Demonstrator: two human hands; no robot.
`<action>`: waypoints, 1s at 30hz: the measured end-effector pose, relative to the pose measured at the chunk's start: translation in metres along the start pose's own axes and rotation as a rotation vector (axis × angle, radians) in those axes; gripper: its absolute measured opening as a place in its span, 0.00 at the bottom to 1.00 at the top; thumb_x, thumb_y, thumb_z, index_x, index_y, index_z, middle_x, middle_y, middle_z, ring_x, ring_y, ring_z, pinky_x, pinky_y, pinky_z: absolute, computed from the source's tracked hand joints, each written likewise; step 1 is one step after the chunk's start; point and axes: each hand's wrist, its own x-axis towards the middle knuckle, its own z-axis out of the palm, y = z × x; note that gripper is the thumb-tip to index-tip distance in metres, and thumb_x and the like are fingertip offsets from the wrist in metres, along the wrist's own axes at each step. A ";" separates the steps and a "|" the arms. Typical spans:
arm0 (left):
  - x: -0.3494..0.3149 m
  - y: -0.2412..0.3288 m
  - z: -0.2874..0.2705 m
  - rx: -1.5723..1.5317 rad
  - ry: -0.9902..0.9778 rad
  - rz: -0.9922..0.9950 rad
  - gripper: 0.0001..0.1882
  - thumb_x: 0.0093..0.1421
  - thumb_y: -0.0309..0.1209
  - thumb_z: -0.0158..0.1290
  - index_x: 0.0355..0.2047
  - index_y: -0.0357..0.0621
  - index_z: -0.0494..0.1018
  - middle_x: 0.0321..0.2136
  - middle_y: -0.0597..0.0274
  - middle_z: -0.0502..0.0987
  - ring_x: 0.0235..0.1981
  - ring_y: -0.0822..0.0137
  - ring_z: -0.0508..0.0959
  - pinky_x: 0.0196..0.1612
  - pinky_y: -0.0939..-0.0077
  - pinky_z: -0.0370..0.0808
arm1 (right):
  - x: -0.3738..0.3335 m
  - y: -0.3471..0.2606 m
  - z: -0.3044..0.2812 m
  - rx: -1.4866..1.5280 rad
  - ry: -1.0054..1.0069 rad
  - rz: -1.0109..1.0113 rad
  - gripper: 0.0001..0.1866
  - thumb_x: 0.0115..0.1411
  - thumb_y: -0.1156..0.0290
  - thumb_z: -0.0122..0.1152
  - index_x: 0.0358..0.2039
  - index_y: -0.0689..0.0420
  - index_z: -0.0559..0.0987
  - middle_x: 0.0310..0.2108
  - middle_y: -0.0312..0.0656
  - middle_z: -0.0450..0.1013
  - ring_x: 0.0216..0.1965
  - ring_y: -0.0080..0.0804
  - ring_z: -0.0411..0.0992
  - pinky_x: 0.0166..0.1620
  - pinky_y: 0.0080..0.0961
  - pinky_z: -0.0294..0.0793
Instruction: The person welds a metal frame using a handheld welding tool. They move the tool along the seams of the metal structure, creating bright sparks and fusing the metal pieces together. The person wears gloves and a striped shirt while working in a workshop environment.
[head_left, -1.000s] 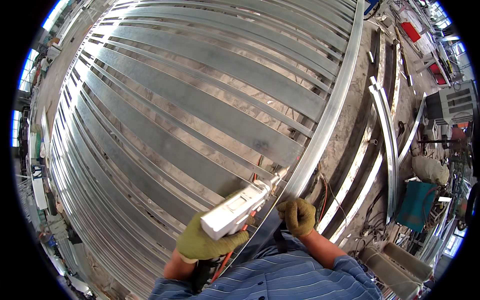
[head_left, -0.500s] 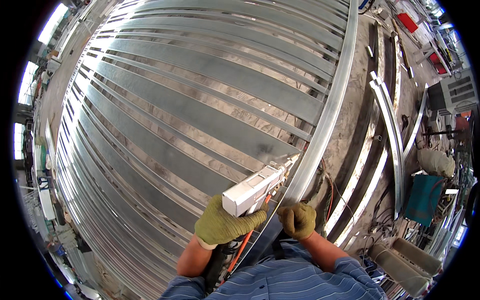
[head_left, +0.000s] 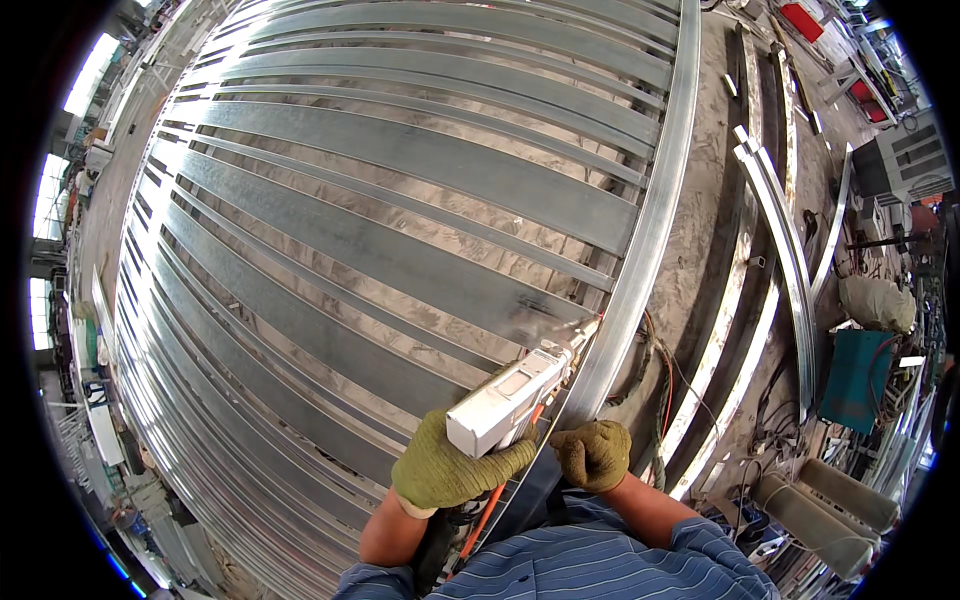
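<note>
My left hand point(head_left: 455, 462), in an olive-green knitted glove, is wrapped round a white box-shaped welding gun point(head_left: 500, 405). Its narrow nozzle points up and to the right, at the end of a flat metal slat point(head_left: 430, 275) where it meets the long side rail point(head_left: 640, 240). A dark smudge and some haze show on the slat by the nozzle. An orange cable point(head_left: 484, 520) runs down from the gun past my left wrist. My right hand point(head_left: 592, 455), gloved alike, is a closed fist beside the rail's near end. Its curled fingers hide whatever may be inside.
Shiny slats, wide and narrow, fill the large panel on the left. Right of the rail, long metal bars point(head_left: 730, 300) and curved-looking profiles point(head_left: 785, 240) lie on the dusty floor beside loose cables point(head_left: 660, 380). Farther right are a teal box point(head_left: 855, 380) and brown cushioned pieces point(head_left: 815, 520).
The view has shifted slightly, so the panel and rail sit a little farther left and lower. Both hands and the welding gun keep nearly the same pose.
</note>
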 end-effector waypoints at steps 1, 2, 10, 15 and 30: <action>0.000 -0.001 0.002 0.031 0.011 0.011 0.35 0.61 0.26 0.74 0.67 0.33 0.76 0.44 0.59 0.90 0.42 0.74 0.87 0.46 0.74 0.84 | 0.000 0.000 0.000 0.002 -0.004 -0.002 0.11 0.68 0.72 0.59 0.30 0.52 0.87 0.19 0.37 0.78 0.19 0.42 0.79 0.26 0.39 0.77; 0.000 0.001 0.002 0.029 0.021 0.013 0.34 0.61 0.27 0.74 0.66 0.34 0.77 0.43 0.59 0.90 0.42 0.74 0.87 0.46 0.74 0.84 | 0.000 0.001 0.000 0.003 -0.001 -0.003 0.10 0.68 0.72 0.59 0.30 0.52 0.87 0.19 0.37 0.78 0.19 0.42 0.79 0.26 0.38 0.77; 0.000 0.011 0.004 0.145 0.035 0.128 0.34 0.61 0.38 0.74 0.66 0.42 0.79 0.45 0.52 0.90 0.41 0.59 0.91 0.44 0.68 0.85 | -0.007 0.007 0.003 0.005 0.036 -0.028 0.07 0.61 0.74 0.66 0.35 0.48 0.89 0.23 0.36 0.79 0.20 0.40 0.78 0.25 0.37 0.74; -0.002 0.011 0.010 0.169 0.070 0.116 0.30 0.60 0.33 0.76 0.60 0.38 0.82 0.40 0.60 0.91 0.40 0.71 0.90 0.43 0.73 0.85 | -0.009 0.008 0.004 0.027 0.018 -0.027 0.07 0.61 0.75 0.67 0.35 0.48 0.89 0.24 0.37 0.79 0.20 0.39 0.78 0.25 0.36 0.74; -0.005 0.013 0.008 0.173 0.033 0.052 0.28 0.60 0.31 0.75 0.60 0.38 0.82 0.41 0.61 0.91 0.41 0.72 0.91 0.45 0.74 0.86 | -0.010 0.010 0.002 0.016 0.001 -0.043 0.06 0.61 0.74 0.67 0.36 0.46 0.88 0.27 0.34 0.82 0.21 0.37 0.79 0.26 0.35 0.76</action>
